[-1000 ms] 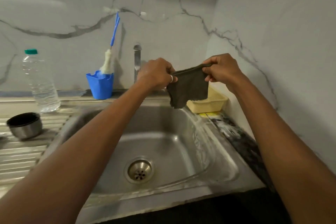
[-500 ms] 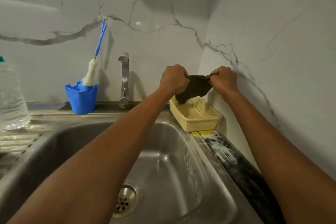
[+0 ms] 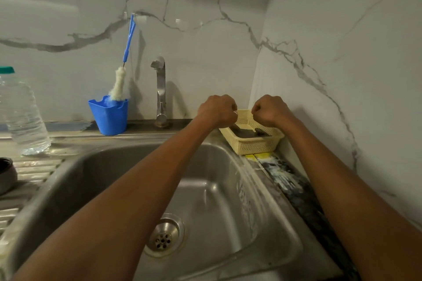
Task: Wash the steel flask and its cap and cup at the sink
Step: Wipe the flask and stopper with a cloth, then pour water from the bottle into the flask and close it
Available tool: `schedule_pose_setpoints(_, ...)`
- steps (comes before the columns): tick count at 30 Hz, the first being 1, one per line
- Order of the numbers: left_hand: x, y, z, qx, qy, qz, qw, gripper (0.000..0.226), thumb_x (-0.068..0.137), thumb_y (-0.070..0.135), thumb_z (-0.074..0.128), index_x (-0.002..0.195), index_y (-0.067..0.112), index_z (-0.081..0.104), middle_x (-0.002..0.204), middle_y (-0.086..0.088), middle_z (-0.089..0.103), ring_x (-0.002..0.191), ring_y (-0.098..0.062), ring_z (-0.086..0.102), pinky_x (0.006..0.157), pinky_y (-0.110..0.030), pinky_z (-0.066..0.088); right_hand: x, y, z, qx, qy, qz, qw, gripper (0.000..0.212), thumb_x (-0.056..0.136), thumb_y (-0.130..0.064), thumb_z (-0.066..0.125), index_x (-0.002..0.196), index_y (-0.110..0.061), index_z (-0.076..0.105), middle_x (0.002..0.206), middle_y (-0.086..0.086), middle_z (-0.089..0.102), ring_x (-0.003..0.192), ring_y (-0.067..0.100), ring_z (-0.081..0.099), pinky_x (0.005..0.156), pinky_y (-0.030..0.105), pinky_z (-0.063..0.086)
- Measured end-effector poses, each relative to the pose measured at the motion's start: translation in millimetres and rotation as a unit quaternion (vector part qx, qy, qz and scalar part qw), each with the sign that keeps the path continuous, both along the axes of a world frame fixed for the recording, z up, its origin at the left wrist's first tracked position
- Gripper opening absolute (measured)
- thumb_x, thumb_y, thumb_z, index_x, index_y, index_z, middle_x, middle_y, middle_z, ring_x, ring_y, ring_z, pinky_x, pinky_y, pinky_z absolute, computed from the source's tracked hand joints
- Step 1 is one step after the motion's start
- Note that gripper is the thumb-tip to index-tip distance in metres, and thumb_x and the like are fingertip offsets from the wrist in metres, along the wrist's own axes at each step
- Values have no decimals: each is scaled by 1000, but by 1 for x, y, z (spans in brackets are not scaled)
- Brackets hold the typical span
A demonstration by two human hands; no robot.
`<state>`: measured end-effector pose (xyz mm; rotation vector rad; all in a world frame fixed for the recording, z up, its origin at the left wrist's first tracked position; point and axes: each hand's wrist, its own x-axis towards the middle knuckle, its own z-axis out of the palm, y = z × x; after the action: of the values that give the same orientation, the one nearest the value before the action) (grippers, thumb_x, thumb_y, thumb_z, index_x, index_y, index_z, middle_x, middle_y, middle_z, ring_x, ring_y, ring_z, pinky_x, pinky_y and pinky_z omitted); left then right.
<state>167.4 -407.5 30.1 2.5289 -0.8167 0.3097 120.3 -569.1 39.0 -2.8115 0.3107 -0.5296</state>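
My left hand (image 3: 217, 110) and my right hand (image 3: 270, 109) hover side by side over a yellow plastic basket (image 3: 253, 147) at the sink's back right corner. The fingers of both are curled, and I see no cloth between them. A dark cloth (image 3: 250, 133) lies flat in the basket just below them. Its left corner rises toward the underside of my left hand. A steel cup (image 3: 5, 175) stands on the drainboard at the far left edge, partly cut off. The flask and its cap are out of view. The steel sink (image 3: 205, 189) holds nothing, and its drain (image 3: 163, 235) is in front.
The tap (image 3: 161, 89) stands behind the sink with no water running. A blue holder (image 3: 109, 118) with a bottle brush (image 3: 118, 84) sits left of it. A clear water bottle (image 3: 22, 116) stands at the far left. The marble wall closes the right side.
My hands carried the dark cloth from above the sink to the right and lowered it into the yellow basket. The cloth now lies in the basket instead of hanging between my fingers.
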Motion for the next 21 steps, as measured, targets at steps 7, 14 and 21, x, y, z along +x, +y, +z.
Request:
schedule_pose_setpoints(7,-19,31,-3,14,22,21,999,34,97,28,59,129,17,67,127,-2,68,113,-24,62,94,-38,52,-11,44,3,36,-34,54,997,20,87,-7,59,93,-13,77,95,2,74,86,22,68,79,39,60)
schedule_pose_setpoints(14,-63,116,7,14,29,88,996,34,97,28,58,128,19,68,124,-2,69,109,-23,62,90,-36,50,-32,132,7,80,-34,120,989,16,83,-7,59,80,-1,73,83,14,73,80,32,70,75,45,60)
schedule_pose_setpoints(21,-110,201,7,2,34,164,986,27,92,27,57,112,24,74,105,-2,71,100,-26,64,79,-37,50,-69,218,5,114,-11,194,974,19,88,-17,62,86,-13,81,88,5,76,86,25,68,79,36,56)
